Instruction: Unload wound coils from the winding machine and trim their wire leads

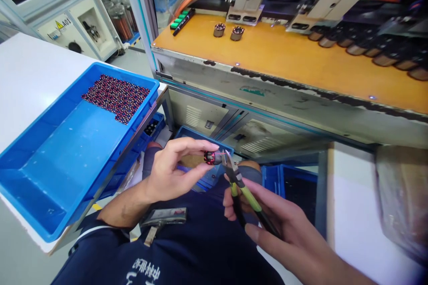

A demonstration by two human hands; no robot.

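My left hand (170,170) pinches a small wound motor stator (210,157) between thumb and fingertips, held over my lap. My right hand (277,227) grips a pair of green-handled cutting pliers (240,189), and the plier jaws touch the right side of the stator. A blue tray (60,160) sits on the white table to my left, with several rows of finished red and black stators (117,96) packed in its far corner.
An orange-topped machine bench (294,53) stands ahead with two loose stators (228,31), a marker and green parts (182,18) on it. Winding spindles (368,46) line its right side. More blue bins (287,182) rest under the bench near my knees.
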